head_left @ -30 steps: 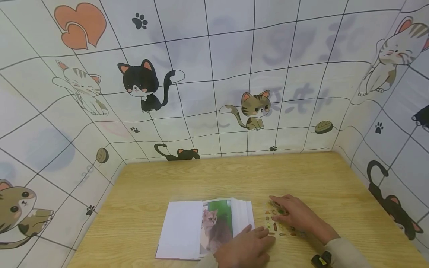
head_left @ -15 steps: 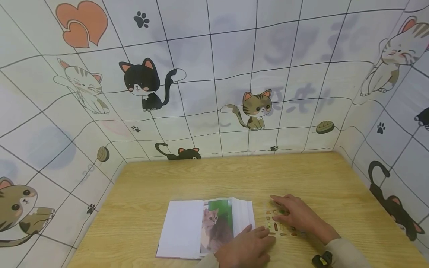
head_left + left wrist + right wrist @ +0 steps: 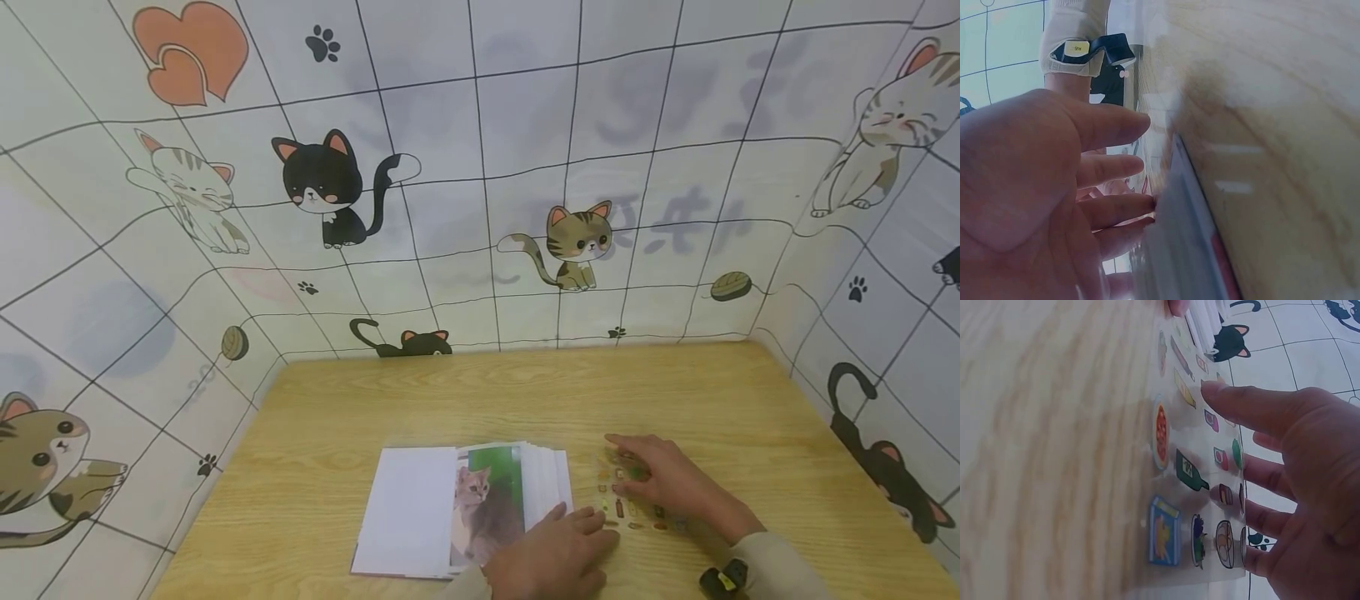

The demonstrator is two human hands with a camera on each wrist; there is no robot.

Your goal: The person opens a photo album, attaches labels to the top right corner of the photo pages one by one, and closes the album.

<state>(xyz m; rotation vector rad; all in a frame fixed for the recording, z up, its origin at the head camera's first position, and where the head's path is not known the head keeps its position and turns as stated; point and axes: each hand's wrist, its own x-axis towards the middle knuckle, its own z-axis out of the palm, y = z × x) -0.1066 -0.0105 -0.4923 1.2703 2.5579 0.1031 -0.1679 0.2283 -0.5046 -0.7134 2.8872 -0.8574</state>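
Note:
An open book [image 3: 408,510] lies on the table, its blank white page at left and a photo of a cat [image 3: 480,504] on the page beside it. My left hand [image 3: 555,550] rests over the book's lower right corner, fingers spread and reaching past its edge. To the right, a clear sticker sheet [image 3: 618,507] with small food pictures lies flat. My right hand [image 3: 667,479] rests on that sheet, fingers extended and thumb touching it. The right wrist view shows a bottle sticker [image 3: 1191,473] and a pizza sticker [image 3: 1160,434]. My right hand hides part of the sheet.
The wooden table [image 3: 337,408] extends behind and around the book. A wall covering with cartoon cats [image 3: 322,183] encloses the back and both sides. A dark strap [image 3: 723,577] with a yellow label circles the right sleeve.
The head view has shifted slightly, so everything sits a little further right in it. Both hands, the book and the sticker sheet keep about the same places.

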